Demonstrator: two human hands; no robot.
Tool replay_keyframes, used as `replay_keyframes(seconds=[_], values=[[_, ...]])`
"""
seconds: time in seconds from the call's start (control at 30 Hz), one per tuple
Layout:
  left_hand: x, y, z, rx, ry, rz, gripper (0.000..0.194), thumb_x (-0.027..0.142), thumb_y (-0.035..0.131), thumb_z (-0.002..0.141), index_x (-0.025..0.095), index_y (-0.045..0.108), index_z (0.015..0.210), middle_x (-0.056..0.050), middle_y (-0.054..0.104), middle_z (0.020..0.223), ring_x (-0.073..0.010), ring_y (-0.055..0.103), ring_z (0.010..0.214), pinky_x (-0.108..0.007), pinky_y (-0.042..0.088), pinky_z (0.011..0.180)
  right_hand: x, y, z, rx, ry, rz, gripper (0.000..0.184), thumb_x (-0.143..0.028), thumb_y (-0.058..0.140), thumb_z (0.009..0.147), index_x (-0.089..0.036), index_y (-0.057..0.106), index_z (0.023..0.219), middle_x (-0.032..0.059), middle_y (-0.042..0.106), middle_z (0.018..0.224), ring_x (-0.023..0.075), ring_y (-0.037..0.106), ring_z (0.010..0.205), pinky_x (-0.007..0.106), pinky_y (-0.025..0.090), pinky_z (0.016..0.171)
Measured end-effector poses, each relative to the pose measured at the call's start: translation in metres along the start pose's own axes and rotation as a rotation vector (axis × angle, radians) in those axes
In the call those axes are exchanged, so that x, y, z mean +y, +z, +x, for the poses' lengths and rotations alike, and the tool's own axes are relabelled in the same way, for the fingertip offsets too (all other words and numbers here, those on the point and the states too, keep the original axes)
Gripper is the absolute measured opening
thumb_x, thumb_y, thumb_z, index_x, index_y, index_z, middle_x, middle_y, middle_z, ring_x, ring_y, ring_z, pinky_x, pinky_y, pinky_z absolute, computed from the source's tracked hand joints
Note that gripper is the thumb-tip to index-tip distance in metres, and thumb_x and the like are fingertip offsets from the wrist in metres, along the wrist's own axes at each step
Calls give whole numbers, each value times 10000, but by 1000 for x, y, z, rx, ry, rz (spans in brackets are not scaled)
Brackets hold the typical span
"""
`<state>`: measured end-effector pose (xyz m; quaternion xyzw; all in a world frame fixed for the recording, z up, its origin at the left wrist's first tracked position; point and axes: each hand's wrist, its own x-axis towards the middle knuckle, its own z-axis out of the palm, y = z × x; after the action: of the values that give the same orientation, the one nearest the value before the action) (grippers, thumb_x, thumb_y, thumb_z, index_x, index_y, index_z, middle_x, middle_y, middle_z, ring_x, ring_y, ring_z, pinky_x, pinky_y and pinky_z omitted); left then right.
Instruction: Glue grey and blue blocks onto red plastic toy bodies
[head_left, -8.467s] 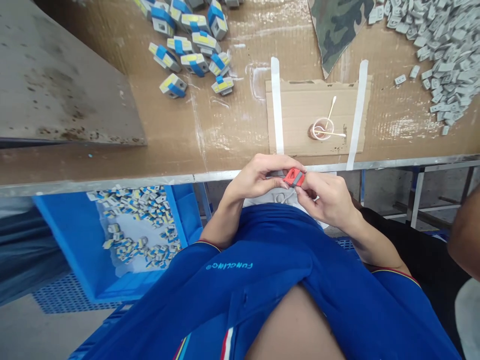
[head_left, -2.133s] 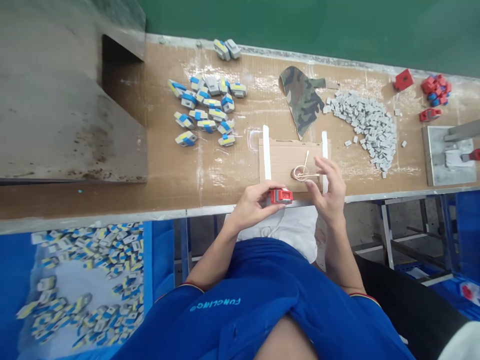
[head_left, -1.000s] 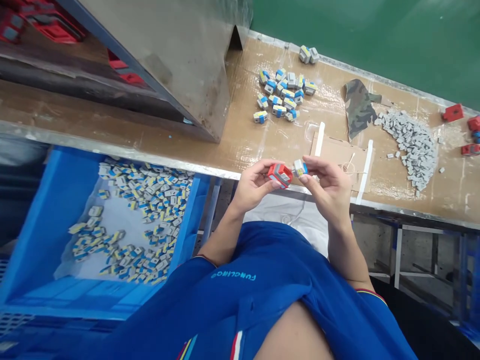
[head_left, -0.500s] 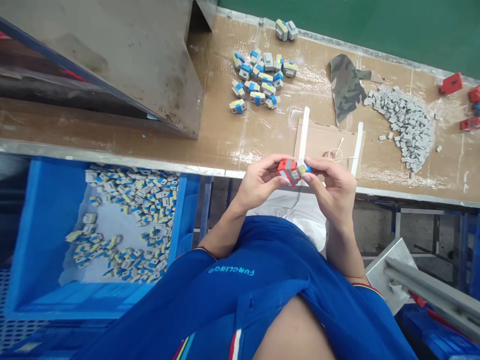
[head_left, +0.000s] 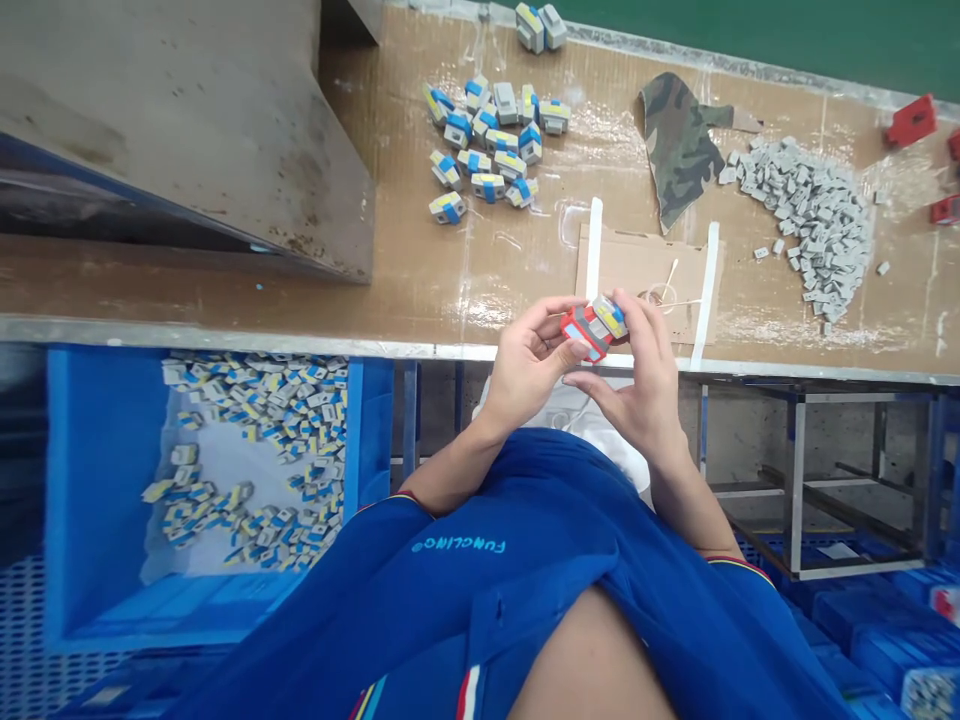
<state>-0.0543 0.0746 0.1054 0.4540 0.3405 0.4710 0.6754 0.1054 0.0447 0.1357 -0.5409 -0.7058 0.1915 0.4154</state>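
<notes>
My left hand (head_left: pixel 531 358) grips a red and grey plastic block (head_left: pixel 580 332) in its fingers. My right hand (head_left: pixel 642 365) holds a small grey block with blue and yellow bands (head_left: pixel 610 317). The two blocks touch end to end above the table's front edge, and my fingers hide parts of both. Whether they are locked together I cannot tell. Farther up the table lies a loose group of similar banded blocks (head_left: pixel 487 145), out of reach of my fingers.
A cardboard sheet (head_left: pixel 645 262) taped down holds a small cup with swabs. Beyond it lie camouflage cloth (head_left: pixel 677 140) and a pile of grey pieces (head_left: pixel 806 225). Red parts (head_left: pixel 912 120) sit far right. A blue crate (head_left: pixel 105 480) of blocks stands below left; a steel hood (head_left: pixel 165 130) looms upper left.
The banded block has come up against the red block between my hands, and my right hand has turned it. The view has shifted and levelled, with the table sliding lower in the picture.
</notes>
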Motion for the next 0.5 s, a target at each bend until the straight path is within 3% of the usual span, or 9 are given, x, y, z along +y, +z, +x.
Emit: replay_keyframes(seconds=[0.17,0.27,0.37,0.5], values=[[3,3,-2,-139,45,16,664,505,812,884,250,615,1465,-73,804,1175,-205,798,1026,-286,664,902,-2,-13,0,9,-72,-32,612,-356,702,981,-356,493,1557,107,619,1253,292,654,1200,485,629,1009],[7,-7,5,-214,173,118,612,429,868,843,323,680,1416,-61,745,1310,-199,781,1047,-304,669,920,-1,-25,-1,-27,-49,-5,607,-351,742,955,-373,535,1525,84,661,1223,278,679,1146,465,655,944],[14,-14,11,-205,323,267,571,463,877,819,334,729,1355,-78,682,1378,-245,728,1176,-351,668,941,-1,-31,-4,-34,5,92,622,-380,782,927,-381,548,1503,73,678,1285,278,695,1155,450,675,895],[19,-7,12,-113,480,423,526,586,759,894,309,731,1340,-96,703,1241,-260,708,1141,-414,640,971,-2,-30,-7,-15,42,224,608,-418,794,915,-382,566,1477,79,641,1358,294,677,1226,466,682,901]])
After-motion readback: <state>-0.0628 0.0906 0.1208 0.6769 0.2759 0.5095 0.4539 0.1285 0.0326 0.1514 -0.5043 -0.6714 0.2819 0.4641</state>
